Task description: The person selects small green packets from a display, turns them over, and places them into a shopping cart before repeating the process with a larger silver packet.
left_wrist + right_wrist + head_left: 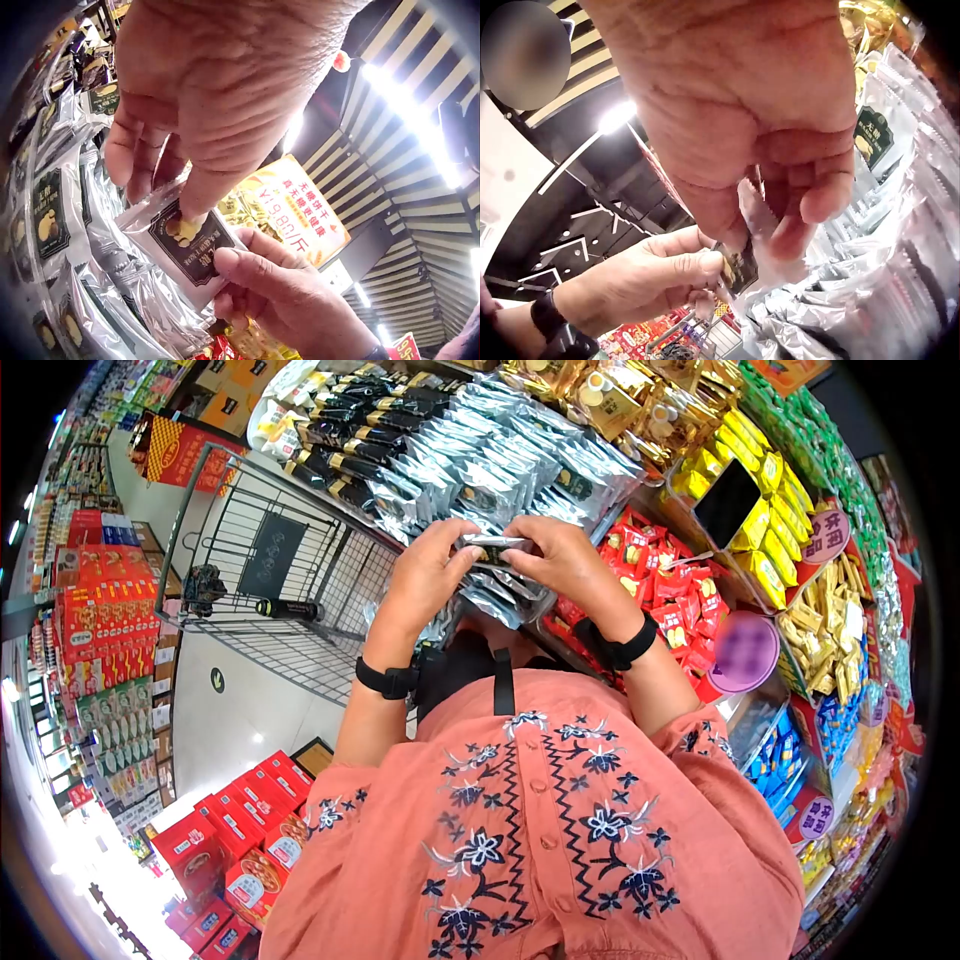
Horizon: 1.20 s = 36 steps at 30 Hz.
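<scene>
Between both hands is a silver snack packet with a black label and a picture of round biscuits. My left hand pinches one end, its thumb lying over the label. The other end is pinched by my right hand, thumb on the label's edge in the left wrist view. Right below and beyond the hands spreads a heap of matching silver packets. In the right wrist view the fingers of the right hand cover much of the held packet.
A wire shopping cart stands to the left. Red packets fill a bin on the right, with yellow packets and a dark screen beyond. Black-and-gold packets lie left of the silver heap. Red boxes are stacked at lower left.
</scene>
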### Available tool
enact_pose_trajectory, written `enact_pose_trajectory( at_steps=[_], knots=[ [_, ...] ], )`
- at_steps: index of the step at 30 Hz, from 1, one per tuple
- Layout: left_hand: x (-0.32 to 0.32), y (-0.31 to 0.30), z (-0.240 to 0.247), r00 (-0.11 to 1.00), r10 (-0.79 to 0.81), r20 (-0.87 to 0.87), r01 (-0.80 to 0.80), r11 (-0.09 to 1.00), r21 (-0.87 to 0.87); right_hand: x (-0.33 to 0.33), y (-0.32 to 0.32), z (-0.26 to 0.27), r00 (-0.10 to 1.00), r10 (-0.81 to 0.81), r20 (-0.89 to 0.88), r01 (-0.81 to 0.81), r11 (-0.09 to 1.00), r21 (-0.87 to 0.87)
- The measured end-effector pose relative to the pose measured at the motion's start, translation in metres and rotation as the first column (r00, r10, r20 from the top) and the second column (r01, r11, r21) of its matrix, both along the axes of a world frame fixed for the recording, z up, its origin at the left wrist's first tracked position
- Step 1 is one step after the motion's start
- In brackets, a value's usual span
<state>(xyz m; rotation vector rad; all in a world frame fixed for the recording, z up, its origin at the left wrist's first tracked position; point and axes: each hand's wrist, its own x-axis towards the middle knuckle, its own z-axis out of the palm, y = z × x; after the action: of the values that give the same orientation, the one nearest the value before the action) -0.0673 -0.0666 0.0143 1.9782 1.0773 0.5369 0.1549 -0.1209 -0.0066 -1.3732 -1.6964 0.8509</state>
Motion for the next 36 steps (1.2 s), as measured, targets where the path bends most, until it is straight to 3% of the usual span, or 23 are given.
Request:
enact_pose_trajectory(
  at_steps=[3, 8, 14, 30, 36],
  knots=[
    [0.001, 0.003, 0.002, 0.991, 0.111, 0.08, -0.121, 0.984, 0.133, -0.006, 0.0, 0.006, 0.995, -0.099, 0.032, 0.098, 0.995, 0.035],
    [-0.011, 0.019, 0.005, 0.968, 0.201, 0.148, -0.226, 0.957, 0.182, -0.014, 0.007, -0.002, 0.958, -0.251, 0.136, 0.228, 0.96, 0.164],
    [-0.014, 0.014, -0.003, 0.969, 0.197, 0.15, -0.222, 0.96, 0.168, -0.028, 0.017, -0.013, 0.931, -0.327, 0.162, 0.3, 0.938, 0.171],
    [0.002, 0.001, -0.04, 0.982, 0.157, 0.107, -0.158, 0.987, 0.001, -0.036, 0.03, -0.026, 0.884, -0.368, 0.29, 0.312, 0.924, 0.222],
    [0.019, 0.001, -0.038, 0.987, 0.122, 0.106, -0.129, 0.989, 0.065, -0.036, 0.031, -0.016, 0.853, -0.36, 0.379, 0.281, 0.927, 0.249]
  ],
)
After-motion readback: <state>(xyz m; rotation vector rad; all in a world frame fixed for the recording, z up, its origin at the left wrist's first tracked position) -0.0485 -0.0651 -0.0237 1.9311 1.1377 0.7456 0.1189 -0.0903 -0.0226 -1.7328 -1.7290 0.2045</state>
